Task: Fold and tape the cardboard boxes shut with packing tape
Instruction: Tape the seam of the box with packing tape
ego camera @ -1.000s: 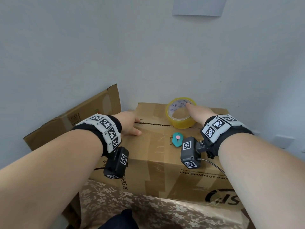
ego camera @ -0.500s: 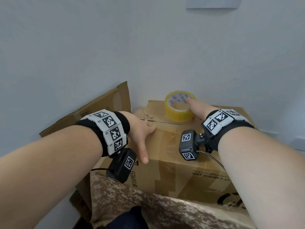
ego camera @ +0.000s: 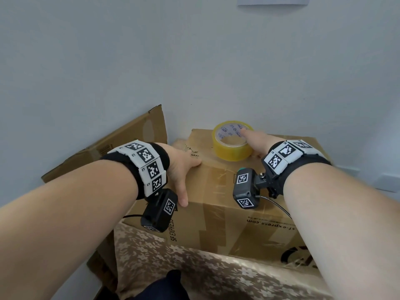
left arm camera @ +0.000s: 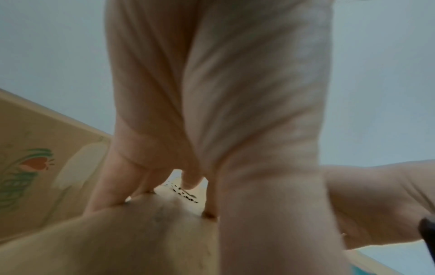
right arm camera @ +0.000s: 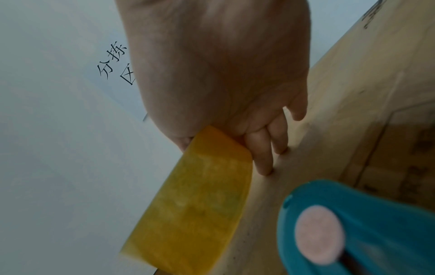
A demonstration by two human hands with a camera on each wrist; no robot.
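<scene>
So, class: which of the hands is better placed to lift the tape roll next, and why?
Right. The right hand already rests on the yellow tape roll, one finger inside its core; the left hand grips the cardboard box corner.

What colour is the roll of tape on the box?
The roll of tape is yellow, translucent. It shows best in the head view.
</scene>
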